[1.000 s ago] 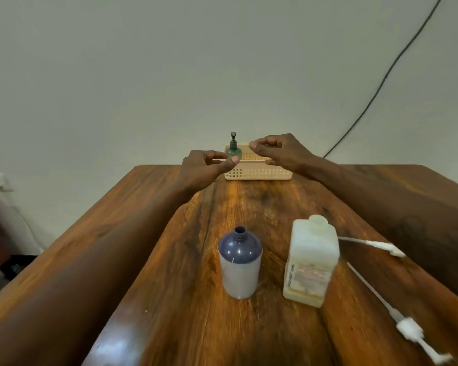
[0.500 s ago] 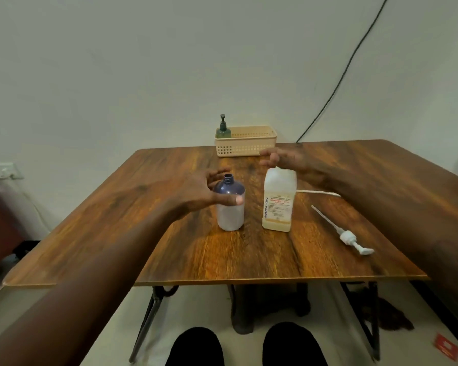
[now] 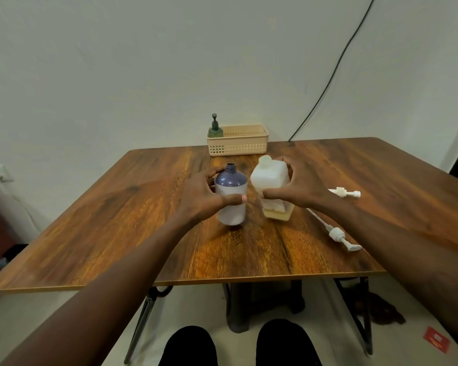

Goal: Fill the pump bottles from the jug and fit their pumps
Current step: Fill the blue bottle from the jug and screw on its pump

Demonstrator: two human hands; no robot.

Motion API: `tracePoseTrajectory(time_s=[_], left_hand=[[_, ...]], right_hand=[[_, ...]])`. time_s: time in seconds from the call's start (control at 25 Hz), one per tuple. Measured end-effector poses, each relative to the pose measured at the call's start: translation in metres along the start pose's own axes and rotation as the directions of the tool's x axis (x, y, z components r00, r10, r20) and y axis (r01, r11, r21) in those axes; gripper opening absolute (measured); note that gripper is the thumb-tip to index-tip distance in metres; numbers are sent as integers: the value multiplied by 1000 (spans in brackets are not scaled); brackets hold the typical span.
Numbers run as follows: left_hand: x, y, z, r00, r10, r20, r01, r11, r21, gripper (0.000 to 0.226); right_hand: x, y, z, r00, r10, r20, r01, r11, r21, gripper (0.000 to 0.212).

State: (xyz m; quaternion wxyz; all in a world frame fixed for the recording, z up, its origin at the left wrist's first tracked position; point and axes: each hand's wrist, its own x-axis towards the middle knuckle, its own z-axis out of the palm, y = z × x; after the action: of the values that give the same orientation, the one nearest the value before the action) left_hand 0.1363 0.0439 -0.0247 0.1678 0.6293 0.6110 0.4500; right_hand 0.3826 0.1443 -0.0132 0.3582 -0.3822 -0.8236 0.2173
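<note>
An open purple-topped pump bottle stands mid-table, and my left hand is wrapped around its body. Just right of it stands a white capped jug, with my right hand gripping its side. Two white pumps with long tubes lie on the table to the right, one behind my right wrist, the other nearer the front edge. A green bottle with its pump fitted stands in the left end of a beige basket at the table's far edge.
The wooden table stands against a pale wall, with a black cable running down to it. My legs show below the front edge. A red card lies on the floor at right.
Both hands came back from the basket to the table's middle. My left hand closed around the purple bottle and my right hand around the jug. The camera view pulled back.
</note>
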Motion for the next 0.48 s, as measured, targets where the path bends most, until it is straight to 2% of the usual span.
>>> tracePoseTrajectory(time_s=[0.12, 0.2, 0.32, 0.48], left_hand=[[1, 7, 7, 997, 67, -42, -66, 997, 43, 82], [0, 10, 12, 994, 96, -52, -93, 994, 58, 83], [1, 13, 16, 989, 117, -88, -110, 990, 85, 84], [4, 17, 19, 982, 161, -100, -148, 981, 126, 86]], right_hand=[[8, -10, -11, 948, -304, -92, 269, 923, -276, 76], [14, -15, -17, 902, -416, -112, 335, 842, -423, 70], [20, -20, -22, 873, -480, -84, 353, 742, -570, 68], [22, -22, -24, 863, -500, -77, 323, 661, -677, 70]])
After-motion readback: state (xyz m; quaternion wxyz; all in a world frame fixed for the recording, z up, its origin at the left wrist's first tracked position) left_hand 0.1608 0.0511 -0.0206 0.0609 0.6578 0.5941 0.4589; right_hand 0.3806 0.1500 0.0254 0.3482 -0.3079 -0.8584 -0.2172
